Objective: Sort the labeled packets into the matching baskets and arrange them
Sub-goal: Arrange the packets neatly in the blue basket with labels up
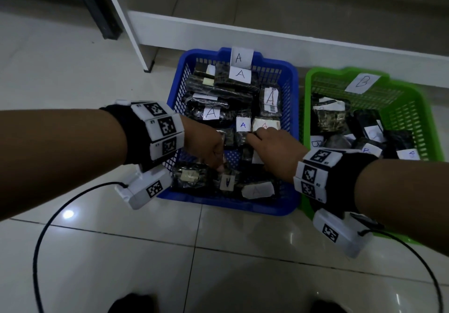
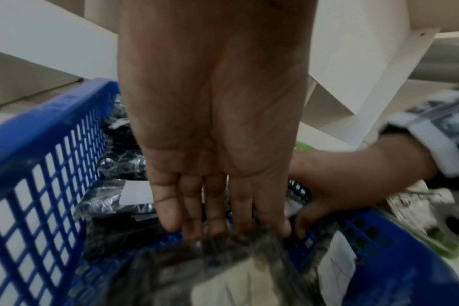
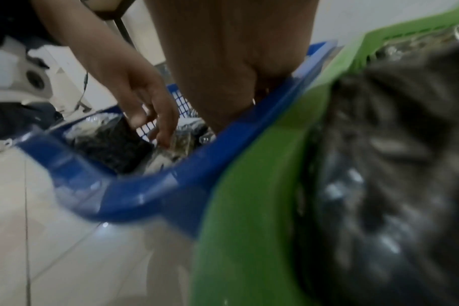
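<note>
- Left hand (image 1: 206, 146): inside the blue basket (image 1: 292, 89), reaching down near its front. Fingers (image 2: 168, 207) extended side by side, tips touching a dark packet (image 1: 227, 179); a grip cannot be confirmed.
- Blue basket: on the tiled floor (image 1: 97, 252), tagged A, holding dark packets marked A (image 1: 211, 113).
- Right hand (image 1: 274, 153): also in the blue basket, just beside the left hand. Fingers reach down among the packets; whether they hold one cannot be determined.
- Green basket (image 1: 418, 108): directly right of the blue basket, rims touching, tagged B, holding packets marked B (image 1: 315, 142).
</note>
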`<state>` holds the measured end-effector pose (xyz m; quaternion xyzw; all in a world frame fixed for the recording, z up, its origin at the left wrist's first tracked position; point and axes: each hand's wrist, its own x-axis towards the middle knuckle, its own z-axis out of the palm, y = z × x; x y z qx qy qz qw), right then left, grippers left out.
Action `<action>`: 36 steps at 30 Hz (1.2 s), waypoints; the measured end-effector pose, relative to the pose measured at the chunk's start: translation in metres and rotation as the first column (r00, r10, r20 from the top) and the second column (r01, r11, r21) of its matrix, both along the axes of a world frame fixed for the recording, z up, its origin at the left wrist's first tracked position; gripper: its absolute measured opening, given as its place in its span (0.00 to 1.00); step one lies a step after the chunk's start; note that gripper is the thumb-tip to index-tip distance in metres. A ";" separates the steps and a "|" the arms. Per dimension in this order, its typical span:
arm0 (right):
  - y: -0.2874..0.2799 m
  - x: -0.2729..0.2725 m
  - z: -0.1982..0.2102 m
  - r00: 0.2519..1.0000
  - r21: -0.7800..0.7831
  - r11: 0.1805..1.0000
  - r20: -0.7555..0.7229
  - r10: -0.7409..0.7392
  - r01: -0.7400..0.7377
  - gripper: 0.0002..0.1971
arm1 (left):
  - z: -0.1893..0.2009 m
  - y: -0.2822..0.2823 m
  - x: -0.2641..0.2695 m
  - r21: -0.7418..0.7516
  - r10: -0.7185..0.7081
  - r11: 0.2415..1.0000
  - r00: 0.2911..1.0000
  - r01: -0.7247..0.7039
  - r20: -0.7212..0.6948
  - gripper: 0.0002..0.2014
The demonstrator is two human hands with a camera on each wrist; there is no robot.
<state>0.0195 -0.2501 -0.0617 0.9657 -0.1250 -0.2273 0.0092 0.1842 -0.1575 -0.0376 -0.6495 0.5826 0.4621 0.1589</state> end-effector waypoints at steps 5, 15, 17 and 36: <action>0.001 0.000 0.004 1.000 0.006 1.000 -0.012 0.005 -0.005 0.36 | 0.010 -0.003 0.012 0.138 -0.020 0.990 0.998 0.027 -0.052 0.22; 0.003 0.024 0.038 0.964 0.280 0.959 -0.263 0.027 0.049 0.19 | 0.005 -0.002 0.008 0.182 -0.110 0.978 0.994 0.106 0.014 0.22; 0.007 0.021 0.036 0.909 0.234 0.972 -0.399 0.117 -0.022 0.20 | 0.004 -0.004 0.001 0.049 -0.059 0.997 0.998 0.059 0.001 0.19; 0.005 0.011 0.029 0.940 0.026 0.999 -0.338 0.035 -0.028 0.06 | -0.006 -0.004 -0.010 -0.075 -0.020 0.997 0.998 0.025 0.067 0.10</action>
